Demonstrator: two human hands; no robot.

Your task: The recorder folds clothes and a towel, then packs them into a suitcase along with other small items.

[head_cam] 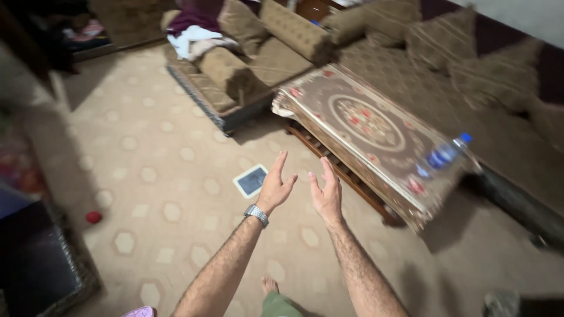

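Both hands raised, empty: left hand (275,186) and right hand (326,194) fingers spread, palms facing. Tablet (251,180) on floor just beyond left grip, untouched. Judged: reach stage; pickup needs stooping lower. Table (352,120) right of grips.

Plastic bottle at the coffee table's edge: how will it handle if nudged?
The plastic bottle looks slim and tall, standing near the corner of the coffee table, so it would probably tip and drop off. Round body, likely rolls. Fill level is blurred, so weight is unclear.

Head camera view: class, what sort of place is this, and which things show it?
Most likely a home living room: cushioned brown sofas line the walls, a low coffee table with a patterned cover stands on carpet, and a plastic water bottle rests on it.
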